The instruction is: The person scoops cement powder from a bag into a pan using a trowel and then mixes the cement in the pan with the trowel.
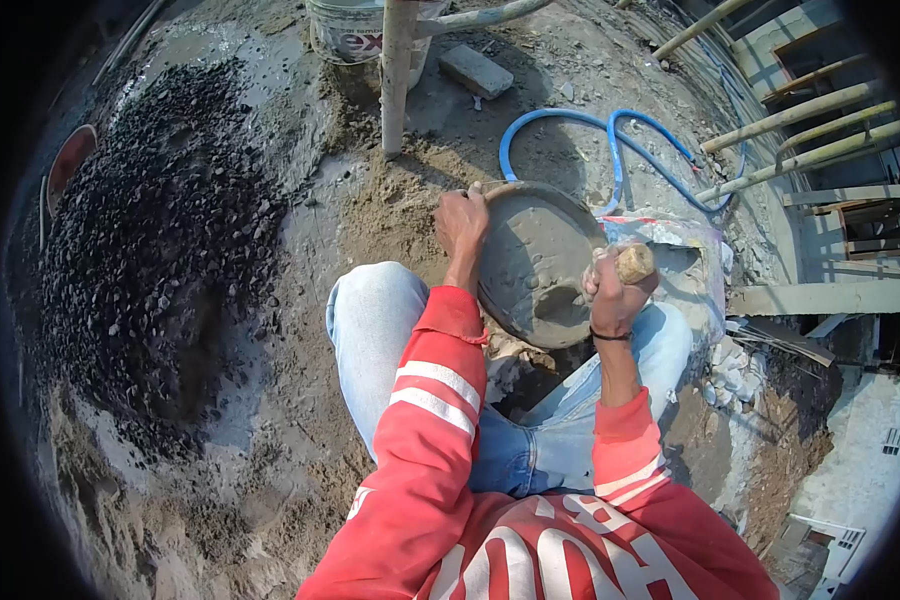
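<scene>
A round shallow pan [497, 300] of wet grey mortar [535, 235] sits in front of my crossed legs, tilted a little. My left hand [462, 225] is closed on the pan's upper left rim. At the pan's right side, my right hand [618, 290] is wrapped round a wooden handle [635, 263], whose round end points up. The tool's other end is hidden under the hand. A hollow with a dark shadow shows in the mortar just left of my right hand.
Dark gravel [160, 230] is heaped at the left. A wooden post [397, 80] stands beyond the pan near a bucket [350, 30] and a brick [476, 70]. A blue hose [615, 150] loops at the upper right, with poles [800, 115] farther right.
</scene>
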`<state>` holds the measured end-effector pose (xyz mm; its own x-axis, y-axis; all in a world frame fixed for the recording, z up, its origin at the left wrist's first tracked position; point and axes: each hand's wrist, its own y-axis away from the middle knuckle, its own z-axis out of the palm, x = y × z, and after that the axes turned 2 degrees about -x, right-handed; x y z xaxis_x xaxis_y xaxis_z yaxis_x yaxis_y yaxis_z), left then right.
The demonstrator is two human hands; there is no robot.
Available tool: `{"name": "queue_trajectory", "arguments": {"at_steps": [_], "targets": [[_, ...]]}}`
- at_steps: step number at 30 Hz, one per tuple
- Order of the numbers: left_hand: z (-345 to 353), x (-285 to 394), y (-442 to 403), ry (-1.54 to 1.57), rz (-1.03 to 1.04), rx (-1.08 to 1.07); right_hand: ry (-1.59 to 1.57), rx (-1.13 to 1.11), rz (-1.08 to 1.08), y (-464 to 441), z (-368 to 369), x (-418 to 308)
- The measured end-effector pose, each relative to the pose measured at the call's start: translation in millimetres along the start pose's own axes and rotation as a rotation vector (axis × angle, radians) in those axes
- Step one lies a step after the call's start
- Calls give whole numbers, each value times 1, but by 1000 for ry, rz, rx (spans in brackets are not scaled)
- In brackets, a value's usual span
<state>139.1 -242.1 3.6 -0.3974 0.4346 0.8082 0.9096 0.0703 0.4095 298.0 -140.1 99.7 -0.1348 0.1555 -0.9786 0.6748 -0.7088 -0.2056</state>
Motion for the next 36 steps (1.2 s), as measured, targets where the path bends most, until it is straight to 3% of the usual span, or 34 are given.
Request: {"name": "queue_trajectory", "arguments": {"at_steps": [1, 3, 7, 9, 13, 15, 17, 20, 21, 23, 24, 25, 27, 30, 33, 35, 36], "targets": [[3, -3, -1, 0, 8, -8, 116, -29, -36, -10, 4, 41], [3, -4, -7, -18, -11, -23, 26, 10, -49, -29, 30, 59], [-2, 0, 1, 6, 8, 29, -168, -63, -83, -45, 47, 27], [-2, -1, -1, 11, 17, 24, -377, -45, -207, -49, 48, -8], [-1, -3, -1, 33, 35, 10, -384, -55, -294, -24, 33, -12], [1, -7, -8, 25, 12, -54, -251, -146, -45, -12, 23, 20], [1, -4, -10, 18, -8, -101, 8, -113, -34, -18, 7, 50], [12, -16, -14, 29, 64, 82, -238, -43, -103, -8, 25, -37], [10, -19, -13, 21, 66, 71, -357, 24, -129, -7, 23, -42], [6, -8, -11, 40, 32, -25, -389, -78, -129, 4, 27, -40], [7, -8, -12, 27, 33, -29, -119, -242, -4, 0, 16, -16], [10, -10, -8, 34, 40, -29, 222, -263, 36, -5, 0, 32], [7, -9, -9, 40, 28, 19, 154, -208, -65, -2, 3, 22], [-1, -10, -4, -6, 34, 23, -169, 7, -21, -5, 9, -40], [4, -5, -8, -6, 48, -30, -424, -105, -333, -7, 2, -44], [5, -4, -7, 12, 18, -20, -397, -232, -256, 4, 2, -15], [2, -4, -7, 22, 21, -61, -274, -235, -24, 10, 3, 3]]}}
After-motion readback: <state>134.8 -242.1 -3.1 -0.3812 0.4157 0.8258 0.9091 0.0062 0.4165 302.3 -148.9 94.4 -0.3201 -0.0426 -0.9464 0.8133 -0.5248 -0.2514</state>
